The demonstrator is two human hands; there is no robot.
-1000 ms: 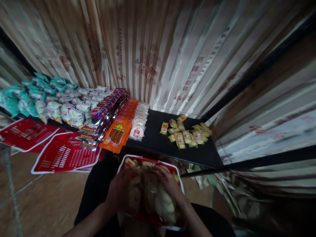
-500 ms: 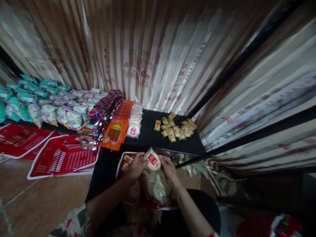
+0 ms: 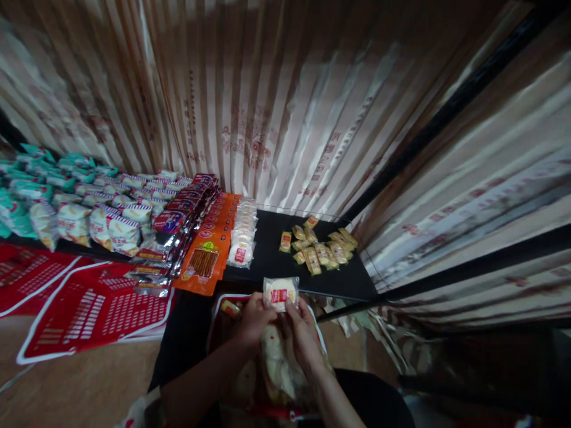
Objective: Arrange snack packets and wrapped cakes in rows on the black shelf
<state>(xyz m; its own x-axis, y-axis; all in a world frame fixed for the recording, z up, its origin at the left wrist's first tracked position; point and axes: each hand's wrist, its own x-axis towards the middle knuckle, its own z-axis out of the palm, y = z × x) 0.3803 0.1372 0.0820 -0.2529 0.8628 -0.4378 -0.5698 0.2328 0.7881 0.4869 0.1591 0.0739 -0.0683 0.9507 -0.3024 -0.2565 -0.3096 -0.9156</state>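
Between both hands, above a red basket with a white rim (image 3: 320,339), is a clear-wrapped round white rice cracker (image 3: 281,292) with a red label. My left hand (image 3: 256,322) pinches its lower left edge. At its lower right, my right hand (image 3: 302,327) grips it with the thumb on the front. Below the hands, a bulging clear bag of pale items (image 3: 274,356) sits in the basket, partly hidden by my forearms. On the black shelf (image 3: 265,270) just ahead stands a row of similar wrapped crackers (image 3: 241,246).
Small yellow packets (image 3: 319,252) lie loosely on the shelf's right part. Orange snack packs (image 3: 205,255), dark red packs (image 3: 172,217), white chip bags (image 3: 122,229) and teal bags (image 3: 18,208) fill its left. Red baskets (image 3: 96,303) lie below; a black pole (image 3: 428,128) slants at right.
The wrapped cracker has turned from tilted to nearly level, its label now facing me upright. My hands have come closer together beneath it. The view has shifted slightly.
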